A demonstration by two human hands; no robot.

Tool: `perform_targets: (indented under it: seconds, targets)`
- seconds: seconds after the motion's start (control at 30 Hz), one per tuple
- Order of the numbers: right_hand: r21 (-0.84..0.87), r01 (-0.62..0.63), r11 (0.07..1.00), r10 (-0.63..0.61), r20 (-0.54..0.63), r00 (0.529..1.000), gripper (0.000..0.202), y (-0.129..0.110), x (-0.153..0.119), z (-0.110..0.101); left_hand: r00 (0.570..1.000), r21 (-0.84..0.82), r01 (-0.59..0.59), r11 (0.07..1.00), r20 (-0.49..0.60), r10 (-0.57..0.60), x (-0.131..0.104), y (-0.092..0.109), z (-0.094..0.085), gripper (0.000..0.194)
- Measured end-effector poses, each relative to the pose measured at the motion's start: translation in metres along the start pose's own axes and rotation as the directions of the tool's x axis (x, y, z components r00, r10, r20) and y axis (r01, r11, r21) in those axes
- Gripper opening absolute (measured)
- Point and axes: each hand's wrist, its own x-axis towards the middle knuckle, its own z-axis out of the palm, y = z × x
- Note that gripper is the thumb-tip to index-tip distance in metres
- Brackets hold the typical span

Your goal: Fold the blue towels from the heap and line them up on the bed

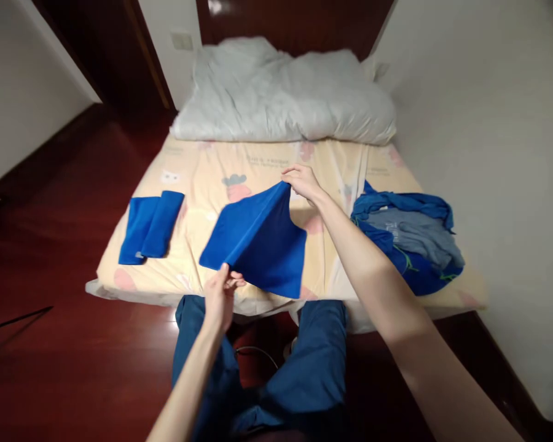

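Pinching: left hand point(220, 298), right hand point(303, 183) | blue cloth point(271, 252): matte, diagonally ridged

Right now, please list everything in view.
Carrot-print bedsheet: 1, cream, centre
Cloth: 1, blue, held over sheet
Folded cloths: apparently 2, blue, sheet's left
Clothes pile: 1, blue and grey, sheet's right
Puffy bedding: 1, whitish, sheet's far end
Headboard: 1, dark brown, behind bedding
Walls: 3, pale, around
Wall plate: 1, pale, left of headboard
Wood floor: 1, reddish, below
Cable: 1, whitish, on floor
Trousers: 1 pair, blue, below sheet
Left hand, right hand: 1 each, bare, gripping cloth
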Motion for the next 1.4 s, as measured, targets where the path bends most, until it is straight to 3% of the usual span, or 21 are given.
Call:
perform_targets:
  seconds: [0.07,0.13,0.27,0.43,0.57,0.67,0.87,1.1,1.23,1.4]
  targets:
    - [0.087,0.059,0.994,-0.052,-0.081,0.995,0.025,-0.034,-0.013,-0.021,0.967,0.233,-0.255,0.938,0.074,0.245,0.007,0.056,-0.004,0.044]
    - [0.154,0.138,0.978,-0.115,-0.146,0.983,0.029,-0.066,-0.027,-0.038,0.888,0.411,-0.453,0.791,0.125,0.443,0.013,0.111,-0.002,0.048]
    - [0.236,0.287,0.928,-0.238,-0.218,0.947,0.039,-0.12,-0.055,-0.062,0.78,0.506,-0.585,0.633,0.138,0.61,0.015,0.201,0.018,0.043]
    - [0.267,0.404,0.875,-0.344,-0.244,0.907,0.046,-0.163,-0.088,-0.084,0.661,0.461,-0.72,0.518,0.231,0.714,0.004,0.269,0.05,0.04]
    - [0.289,0.464,0.837,-0.389,-0.282,0.877,0.044,-0.177,-0.106,-0.102,0.662,0.38,-0.742,0.553,0.28,0.695,-0.014,0.301,0.072,0.035]
    - [0.289,0.465,0.837,-0.371,-0.325,0.87,0.036,-0.185,-0.117,-0.114,0.661,0.359,-0.744,0.564,0.27,0.7,-0.025,0.317,0.085,0.033]
    - [0.338,0.425,0.84,-0.286,-0.39,0.875,0.03,-0.198,-0.15,-0.137,0.634,0.433,-0.756,0.49,0.303,0.711,-0.031,0.334,0.1,0.036]
    - [0.502,0.319,0.804,-0.124,-0.382,0.916,0.04,-0.188,-0.191,-0.15,0.718,0.513,-0.682,0.521,0.335,0.61,-0.034,0.325,0.106,0.04]
    - [0.512,0.202,0.835,-0.037,-0.313,0.949,0.049,-0.162,-0.229,-0.151,0.745,0.546,-0.666,0.509,0.454,0.489,-0.049,0.307,0.09,0.046]
    - [0.443,-0.016,0.896,0.11,-0.188,0.976,0.052,-0.107,-0.301,-0.144,0.773,0.576,-0.608,0.546,0.586,0.243,-0.092,0.262,0.03,0.048]
